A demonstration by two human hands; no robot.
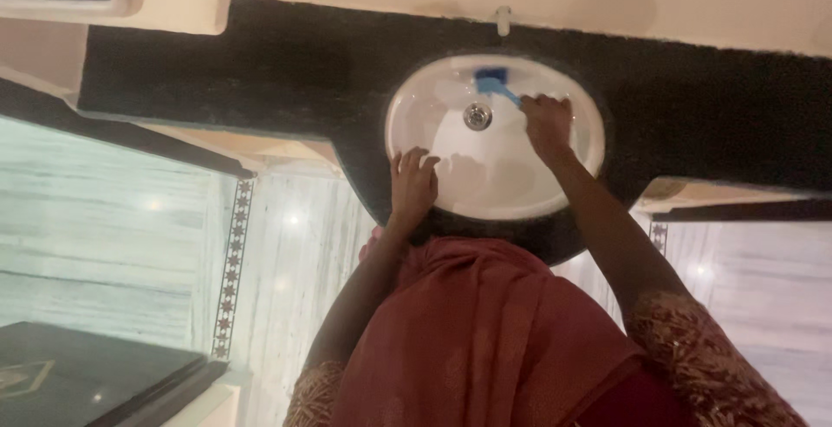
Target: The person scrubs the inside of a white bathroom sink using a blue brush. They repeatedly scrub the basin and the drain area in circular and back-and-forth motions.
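A white oval sink basin (pixel 511 184) is set in a black stone counter (pixel 260 80). My right hand (pixel 548 123) reaches into the basin and grips the handle of a blue brush (pixel 494 83), whose head lies against the far wall of the bowl, just right of the metal drain (pixel 477 116). My left hand (pixel 412 182) rests flat on the near-left rim of the basin, fingers spread, holding nothing.
A white tap (pixel 503 21) stands at the wall behind the basin. Pale striped floor tiles (pixel 286 245) show below the counter, with a patterned border strip (pixel 232 262). A dark flat surface (pixel 78 375) lies at the lower left. My red garment (pixel 485 340) fills the foreground.
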